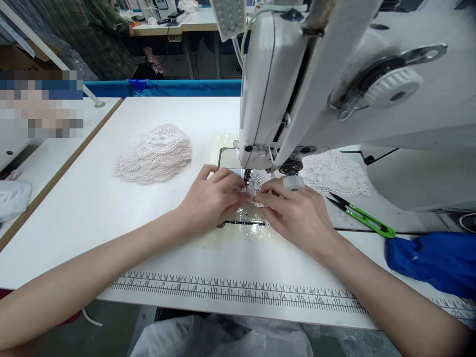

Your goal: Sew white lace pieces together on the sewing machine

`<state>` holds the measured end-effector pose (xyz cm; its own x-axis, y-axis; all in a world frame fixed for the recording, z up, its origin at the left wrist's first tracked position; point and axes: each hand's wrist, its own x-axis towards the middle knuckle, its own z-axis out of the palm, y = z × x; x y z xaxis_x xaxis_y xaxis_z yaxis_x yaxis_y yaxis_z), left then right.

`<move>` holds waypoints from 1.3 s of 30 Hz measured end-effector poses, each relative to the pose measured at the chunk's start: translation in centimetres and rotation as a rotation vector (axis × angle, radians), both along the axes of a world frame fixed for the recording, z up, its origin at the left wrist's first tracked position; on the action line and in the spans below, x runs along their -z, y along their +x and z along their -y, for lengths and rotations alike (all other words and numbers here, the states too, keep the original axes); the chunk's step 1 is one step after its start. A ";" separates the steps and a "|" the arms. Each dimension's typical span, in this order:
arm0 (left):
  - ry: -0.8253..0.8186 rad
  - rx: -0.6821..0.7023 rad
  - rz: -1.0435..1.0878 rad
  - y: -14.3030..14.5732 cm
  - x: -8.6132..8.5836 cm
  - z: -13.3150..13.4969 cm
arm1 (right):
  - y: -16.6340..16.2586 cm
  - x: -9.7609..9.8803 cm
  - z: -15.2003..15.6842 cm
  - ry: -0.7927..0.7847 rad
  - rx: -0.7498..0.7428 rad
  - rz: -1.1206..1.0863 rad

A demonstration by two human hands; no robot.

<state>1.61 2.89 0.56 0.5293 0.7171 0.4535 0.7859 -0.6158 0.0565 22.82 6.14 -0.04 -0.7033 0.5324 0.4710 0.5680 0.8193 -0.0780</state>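
Under the head of a white sewing machine (260,99), a piece of white lace (256,186) lies at the presser foot (247,177). My left hand (215,196) pinches the lace edge just left of the foot, its fingertips close to the needle area. On the other side, my right hand (297,210) has its fingers closed on the same lace, slightly nearer to me. Part of the lace is hidden beneath my right fingers. More lace (334,171) spreads on the bed behind my right hand.
A stack of scalloped lace pieces (156,156) lies left on the white table (92,218). Green thread snips (364,218) and blue cloth (431,260) are at right. A ruler strip (238,292) runs along the front edge. Another person's checked sleeve (104,20) shows at the back.
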 end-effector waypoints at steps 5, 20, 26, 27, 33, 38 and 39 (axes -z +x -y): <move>0.233 -0.002 -0.218 0.4 0.2 2.0 | -0.3 -0.6 0.4 0.131 -0.053 -0.007; 0.221 -0.043 -0.268 0.2 0.1 2.1 | -0.4 -0.6 0.3 0.096 -0.073 0.000; 0.178 -0.065 -0.239 0.2 0.2 1.7 | -0.3 -0.2 -0.1 0.131 -0.036 0.038; 0.174 -0.070 -0.230 0.2 0.2 1.6 | -0.3 -0.1 -0.2 0.137 -0.031 0.044; 0.163 -0.089 -0.211 0.1 0.3 1.6 | -0.3 0.1 -0.2 0.126 -0.020 0.049; 0.187 -0.068 -0.211 0.2 0.3 1.9 | -0.4 -0.3 0.1 0.133 -0.017 0.087; 0.185 -0.070 -0.212 0.1 0.2 1.9 | -0.3 -0.4 0.1 0.140 -0.014 0.093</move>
